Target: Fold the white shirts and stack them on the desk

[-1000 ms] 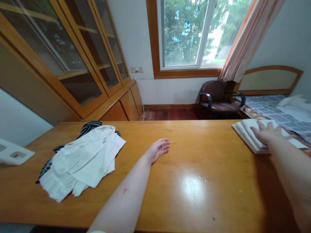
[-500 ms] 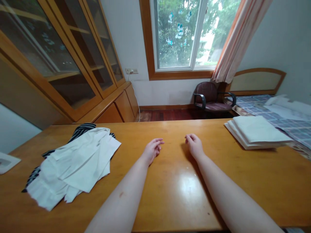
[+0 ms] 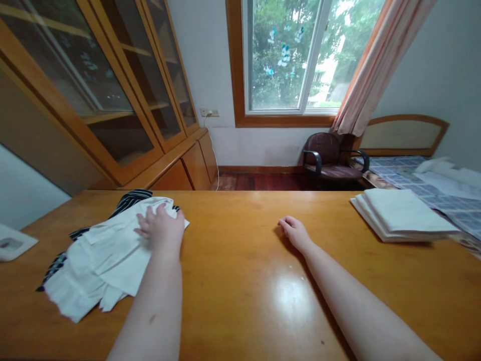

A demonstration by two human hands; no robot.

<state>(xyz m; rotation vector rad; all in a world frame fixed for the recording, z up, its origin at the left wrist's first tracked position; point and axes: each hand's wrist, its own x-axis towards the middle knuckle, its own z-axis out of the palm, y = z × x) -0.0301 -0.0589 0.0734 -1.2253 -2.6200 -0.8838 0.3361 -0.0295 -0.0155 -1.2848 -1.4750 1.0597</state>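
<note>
My left hand (image 3: 161,226) lies on the right edge of a loose pile of white cloth (image 3: 101,263) with a black-and-white striped piece (image 3: 130,198) under it; the fingers are spread on the fabric and hold nothing. My right hand (image 3: 295,232) rests on the bare wooden table (image 3: 255,281) near its middle, fingers loosely curled with nothing in them. A neat stack of folded white cloth (image 3: 402,215) sits at the table's right end, well away from both hands.
A white object (image 3: 11,242) sits at the table's far left edge. Beyond the table are a glass-door wooden cabinet (image 3: 112,95), a dark armchair (image 3: 330,158) under the window, and a bed (image 3: 432,173) at the right.
My left hand moved from the table's middle leftward onto the white cloth pile. My right hand, on the folded stack a second ago, has drawn back to the table's middle.
</note>
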